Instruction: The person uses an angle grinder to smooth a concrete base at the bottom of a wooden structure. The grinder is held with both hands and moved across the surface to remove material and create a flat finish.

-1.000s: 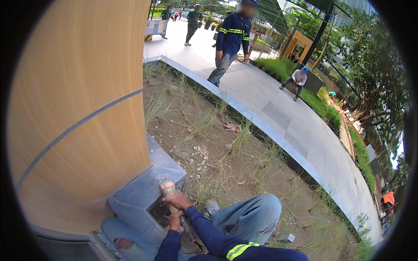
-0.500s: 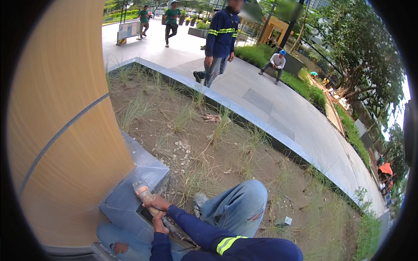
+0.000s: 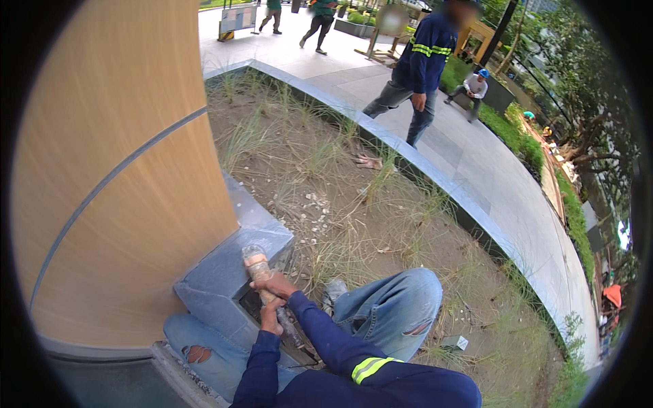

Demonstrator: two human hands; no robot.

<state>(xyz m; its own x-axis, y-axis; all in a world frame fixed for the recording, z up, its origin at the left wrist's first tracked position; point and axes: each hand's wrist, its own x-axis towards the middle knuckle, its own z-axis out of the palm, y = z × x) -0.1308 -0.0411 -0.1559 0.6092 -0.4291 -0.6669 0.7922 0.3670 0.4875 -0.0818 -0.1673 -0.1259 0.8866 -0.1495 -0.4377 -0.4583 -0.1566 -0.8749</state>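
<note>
Outdoors, a planter bed (image 3: 408,245) of brown soil and dry grass spans the middle of the frame, between a wood-grain wall (image 3: 129,197) at left and grey paving (image 3: 469,170) at upper right. At lower centre the right hand (image 3: 273,285) and, below it, the left hand (image 3: 271,317) curl their fingers around a cylindrical object (image 3: 256,264), tilted beside a grey stone ledge (image 3: 214,272), its body tan-orange, its upper end greyish.

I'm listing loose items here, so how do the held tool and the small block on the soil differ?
The tool is long and rounded; the block is short and boxy.
The tool is mostly tan; the block is grey.
The tool is held by the left grip and right grip; the block lies on the soil, untouched.
</note>
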